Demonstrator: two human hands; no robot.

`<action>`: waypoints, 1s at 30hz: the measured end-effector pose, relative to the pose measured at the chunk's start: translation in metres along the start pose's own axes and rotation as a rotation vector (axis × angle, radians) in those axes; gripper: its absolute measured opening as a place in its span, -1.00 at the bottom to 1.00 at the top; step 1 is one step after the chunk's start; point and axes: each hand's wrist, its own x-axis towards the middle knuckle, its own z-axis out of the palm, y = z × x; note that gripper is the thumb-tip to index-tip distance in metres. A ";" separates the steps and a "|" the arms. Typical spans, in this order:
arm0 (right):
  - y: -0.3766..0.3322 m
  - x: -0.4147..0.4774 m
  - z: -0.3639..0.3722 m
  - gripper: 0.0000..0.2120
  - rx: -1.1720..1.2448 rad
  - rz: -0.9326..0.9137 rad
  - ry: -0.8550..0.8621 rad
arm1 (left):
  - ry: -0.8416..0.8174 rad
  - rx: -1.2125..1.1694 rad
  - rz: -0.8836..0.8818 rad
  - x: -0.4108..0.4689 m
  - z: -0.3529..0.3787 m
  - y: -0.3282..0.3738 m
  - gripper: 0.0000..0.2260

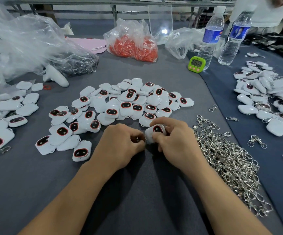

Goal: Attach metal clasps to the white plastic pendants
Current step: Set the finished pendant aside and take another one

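Note:
My right hand (174,139) grips a white plastic pendant (155,130) with a dark red-rimmed face, just above the grey table. My left hand (122,143) is curled close against it and pinches a small metal clasp (138,139), mostly hidden by the fingers. A heap of loose white pendants (129,102) lies right behind both hands. A long pile of silver metal clasps (229,160) stretches along the right of my right forearm.
More pendants lie at the left (5,119), and pendants with clasps at the right (269,99). Behind stand a green timer (196,64), two water bottles (210,39), a bag of orange parts (134,44), crumpled clear bags (27,44) and a white controller (55,76).

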 end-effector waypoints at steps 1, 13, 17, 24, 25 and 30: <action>-0.001 0.000 -0.001 -0.76 -0.009 -0.010 -0.004 | 0.001 0.017 -0.002 -0.001 0.000 0.001 -0.91; 0.000 -0.004 0.004 -0.84 -0.045 -0.089 0.065 | 0.058 0.215 0.062 -0.002 0.003 0.005 -0.89; -0.001 -0.002 0.002 -0.82 -0.087 -0.108 0.025 | 0.072 0.222 0.093 -0.002 0.004 0.003 -0.87; 0.001 0.001 -0.001 -0.79 0.003 -0.062 -0.012 | 0.145 0.260 0.141 -0.006 0.006 0.007 -0.88; 0.002 0.002 -0.001 -0.79 0.046 -0.012 -0.023 | 0.173 0.258 0.150 -0.007 0.006 0.008 -0.90; 0.004 0.005 -0.001 -0.81 0.469 0.198 -0.091 | 0.283 -0.045 0.044 -0.008 0.007 0.008 -0.88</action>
